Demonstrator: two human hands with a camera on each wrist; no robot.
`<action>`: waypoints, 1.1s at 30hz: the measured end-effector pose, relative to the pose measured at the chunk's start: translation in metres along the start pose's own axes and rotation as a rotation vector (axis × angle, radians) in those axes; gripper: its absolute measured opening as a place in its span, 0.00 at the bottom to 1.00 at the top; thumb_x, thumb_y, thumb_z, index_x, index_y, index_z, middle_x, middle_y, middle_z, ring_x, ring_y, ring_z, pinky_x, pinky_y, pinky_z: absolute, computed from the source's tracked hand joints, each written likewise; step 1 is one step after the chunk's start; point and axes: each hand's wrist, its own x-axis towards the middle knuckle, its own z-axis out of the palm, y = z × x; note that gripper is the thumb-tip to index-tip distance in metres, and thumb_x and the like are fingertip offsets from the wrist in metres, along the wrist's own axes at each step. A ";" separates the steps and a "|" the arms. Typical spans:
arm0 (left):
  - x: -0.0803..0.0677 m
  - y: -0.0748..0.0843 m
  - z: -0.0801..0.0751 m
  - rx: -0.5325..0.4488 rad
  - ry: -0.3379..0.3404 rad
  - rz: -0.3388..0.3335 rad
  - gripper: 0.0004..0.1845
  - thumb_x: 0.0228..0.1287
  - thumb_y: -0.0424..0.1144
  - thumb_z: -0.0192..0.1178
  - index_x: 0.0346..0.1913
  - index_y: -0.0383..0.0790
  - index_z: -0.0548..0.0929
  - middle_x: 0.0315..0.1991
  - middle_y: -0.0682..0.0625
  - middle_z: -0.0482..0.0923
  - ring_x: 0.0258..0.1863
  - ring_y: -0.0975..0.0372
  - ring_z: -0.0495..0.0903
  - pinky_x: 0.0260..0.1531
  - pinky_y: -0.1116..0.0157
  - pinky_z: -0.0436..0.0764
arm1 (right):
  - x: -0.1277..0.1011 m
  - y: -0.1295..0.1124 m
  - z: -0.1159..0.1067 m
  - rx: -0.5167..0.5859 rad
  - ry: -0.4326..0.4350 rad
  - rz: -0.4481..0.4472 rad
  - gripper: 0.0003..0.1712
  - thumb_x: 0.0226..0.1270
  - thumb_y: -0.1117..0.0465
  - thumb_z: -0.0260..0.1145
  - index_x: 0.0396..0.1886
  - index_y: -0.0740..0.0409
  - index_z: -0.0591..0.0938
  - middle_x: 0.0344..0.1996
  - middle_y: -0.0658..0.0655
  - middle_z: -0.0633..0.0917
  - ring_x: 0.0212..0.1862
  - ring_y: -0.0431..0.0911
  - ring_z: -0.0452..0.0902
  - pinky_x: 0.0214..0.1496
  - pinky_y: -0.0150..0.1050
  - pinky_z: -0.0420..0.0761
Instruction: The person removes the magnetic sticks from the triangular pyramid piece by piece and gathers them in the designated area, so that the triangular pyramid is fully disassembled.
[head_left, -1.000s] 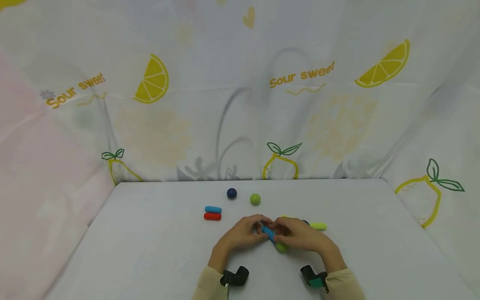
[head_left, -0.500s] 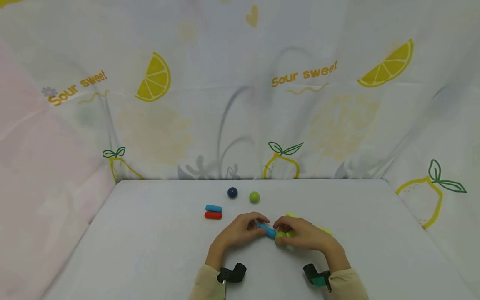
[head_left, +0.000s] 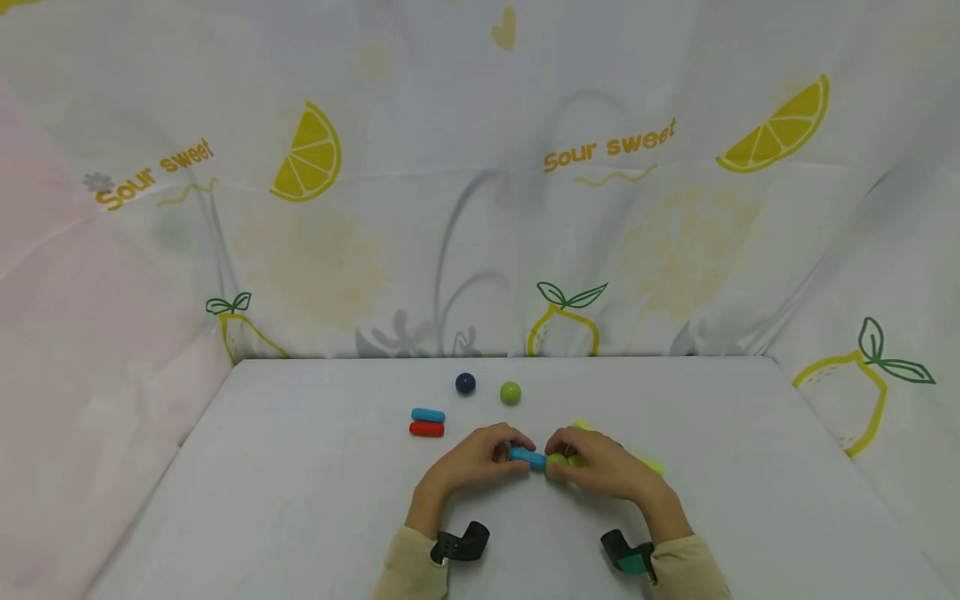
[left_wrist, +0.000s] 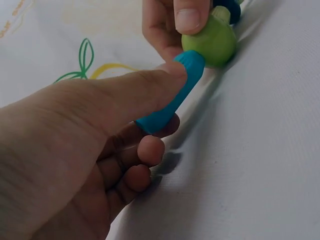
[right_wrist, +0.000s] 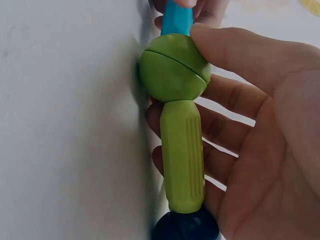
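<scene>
- W/ L hand (head_left: 476, 458), pinching blue rod (head_left: 527, 457); w/ R hand (head_left: 606, 467), gripping green ball (right_wrist: 175, 70) at rod's 3 o'clock end.
- Done, by look: green ball, lime rod (right_wrist: 182, 155) & navy ball (right_wrist: 187, 227) lined up, touching; yellow pieces (head_left: 651, 465) at 2 & 3 o'clock from blue rod, links hidden.
- Underway, prob.: joining blue rod to green ball; touching, can't tell if fully seated.
- Left loose: spare blue rod (head_left: 428, 414) & red rod (head_left: 427, 429) btwn 9 & 10, dark ball (head_left: 466, 383) btwn 10 & 11, spare green ball (head_left: 510, 392) btwn 11 & 12.
</scene>
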 end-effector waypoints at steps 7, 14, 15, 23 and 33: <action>0.000 0.001 0.000 0.008 -0.004 -0.018 0.09 0.60 0.43 0.64 0.43 0.49 0.83 0.27 0.58 0.70 0.26 0.72 0.66 0.29 0.75 0.67 | 0.003 0.002 0.002 -0.010 0.007 0.010 0.12 0.66 0.48 0.62 0.44 0.47 0.79 0.37 0.40 0.79 0.42 0.37 0.73 0.44 0.34 0.74; 0.000 0.004 -0.001 0.010 -0.021 -0.057 0.09 0.58 0.47 0.66 0.40 0.51 0.82 0.27 0.60 0.72 0.27 0.72 0.68 0.30 0.75 0.69 | 0.004 0.000 0.003 -0.024 0.032 0.015 0.12 0.66 0.49 0.62 0.44 0.48 0.79 0.38 0.41 0.80 0.42 0.38 0.74 0.44 0.35 0.75; 0.000 0.004 -0.001 0.015 -0.020 -0.057 0.09 0.58 0.48 0.65 0.40 0.51 0.82 0.28 0.60 0.72 0.28 0.72 0.69 0.30 0.75 0.70 | 0.004 0.000 0.003 -0.026 0.036 0.018 0.13 0.66 0.49 0.62 0.45 0.48 0.79 0.38 0.41 0.80 0.42 0.38 0.74 0.44 0.34 0.75; -0.001 0.004 0.002 0.044 -0.017 -0.049 0.12 0.59 0.48 0.65 0.44 0.52 0.81 0.35 0.59 0.79 0.33 0.71 0.72 0.36 0.74 0.73 | 0.008 0.001 0.009 -0.006 0.054 0.000 0.17 0.68 0.49 0.60 0.49 0.53 0.78 0.38 0.45 0.80 0.40 0.38 0.75 0.40 0.33 0.75; 0.001 0.003 0.004 0.052 -0.011 -0.055 0.11 0.60 0.47 0.64 0.44 0.51 0.81 0.35 0.60 0.78 0.34 0.71 0.73 0.39 0.74 0.73 | 0.006 -0.001 0.010 -0.018 0.056 -0.018 0.16 0.67 0.47 0.61 0.46 0.51 0.78 0.39 0.45 0.80 0.40 0.37 0.74 0.41 0.33 0.75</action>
